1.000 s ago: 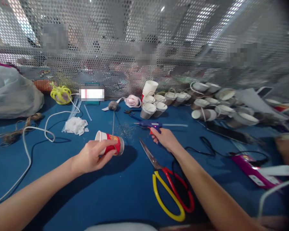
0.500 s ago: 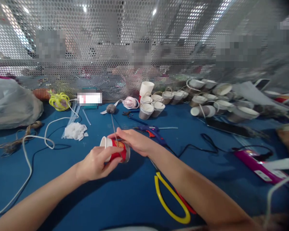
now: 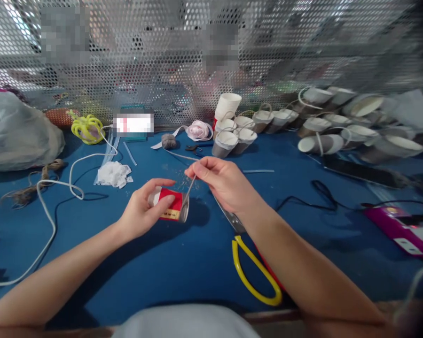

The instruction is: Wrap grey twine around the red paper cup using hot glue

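Observation:
My left hand (image 3: 146,206) grips a red and white paper cup (image 3: 171,203) that lies on its side in the air, its base end turned right. Grey yarn is wound around that base end. Between thumb and fingers, my right hand (image 3: 220,180) pinches the grey yarn (image 3: 191,185), which runs taut up from the cup. Beyond my right hand the yarn leads back to a small grey ball (image 3: 168,141) on the table. Under my right forearm lie scissors (image 3: 257,277) with a yellow handle loop, partly hidden.
Several yarn-wrapped cups with handles (image 3: 224,142) stand at the back and right. Behind them rises a perforated metal screen (image 3: 155,61). White scraps (image 3: 114,174), a white cable (image 3: 52,220) and a plastic bag (image 3: 17,131) lie left. A purple power strip (image 3: 402,234) sits right.
My right hand has moved right, away from the cup, drawing the yarn out with it. The cup has turned in my left hand. The view has tilted down.

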The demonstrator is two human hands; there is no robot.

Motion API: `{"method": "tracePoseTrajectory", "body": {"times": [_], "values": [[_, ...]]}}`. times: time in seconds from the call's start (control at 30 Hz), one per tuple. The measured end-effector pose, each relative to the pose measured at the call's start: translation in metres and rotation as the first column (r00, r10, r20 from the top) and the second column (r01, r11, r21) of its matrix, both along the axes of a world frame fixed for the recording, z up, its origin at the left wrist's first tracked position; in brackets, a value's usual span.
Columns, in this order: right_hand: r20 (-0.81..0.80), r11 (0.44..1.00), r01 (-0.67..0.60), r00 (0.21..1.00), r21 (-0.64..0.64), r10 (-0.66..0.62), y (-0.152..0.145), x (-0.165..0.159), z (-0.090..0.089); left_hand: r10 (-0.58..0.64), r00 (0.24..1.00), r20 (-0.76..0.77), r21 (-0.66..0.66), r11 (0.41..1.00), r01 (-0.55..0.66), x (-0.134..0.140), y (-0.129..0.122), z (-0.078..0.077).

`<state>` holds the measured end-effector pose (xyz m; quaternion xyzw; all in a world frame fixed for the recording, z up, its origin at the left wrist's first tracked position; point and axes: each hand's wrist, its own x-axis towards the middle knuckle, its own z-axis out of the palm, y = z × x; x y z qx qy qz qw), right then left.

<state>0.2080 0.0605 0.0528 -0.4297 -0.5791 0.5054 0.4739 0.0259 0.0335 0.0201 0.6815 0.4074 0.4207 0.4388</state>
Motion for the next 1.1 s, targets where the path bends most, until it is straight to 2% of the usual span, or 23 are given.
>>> {"method": "tracePoseTrajectory", "body": {"times": [0.1, 0.17, 0.33, 0.57, 0.83, 1.1], "values": [[0.081, 0.999, 0.037, 0.996, 0.038, -0.040, 0.001, -0.001, -0.003, -0.009, 1.000, 0.018, -0.080, 0.997, 0.010, 0.001, 0.000, 0.003], [0.126, 0.997, 0.051, 0.990, 0.055, -0.058, 0.001, -0.002, -0.004, -0.021, 1.000, -0.005, -0.064, 0.998, 0.021, 0.001, -0.002, 0.003], [0.205, 0.997, 0.029, 0.978, 0.070, -0.043, -0.002, -0.005, -0.004, -0.047, 0.995, -0.091, 0.168, 0.984, 0.062, -0.003, -0.010, 0.003], [0.254, 0.996, 0.006, 0.967, 0.084, -0.027, -0.004, -0.008, -0.004, -0.076, 0.988, -0.133, 0.421, 0.898, 0.126, -0.005, -0.012, 0.005], [0.268, 0.998, -0.027, 0.963, 0.062, 0.009, -0.007, -0.010, -0.005, -0.093, 0.987, -0.134, 0.506, 0.850, 0.149, -0.005, -0.017, 0.007], [0.295, 0.999, -0.048, 0.955, 0.019, 0.040, -0.010, -0.011, -0.002, -0.068, 0.990, -0.127, 0.628, 0.767, 0.133, -0.006, -0.019, 0.008]]}}
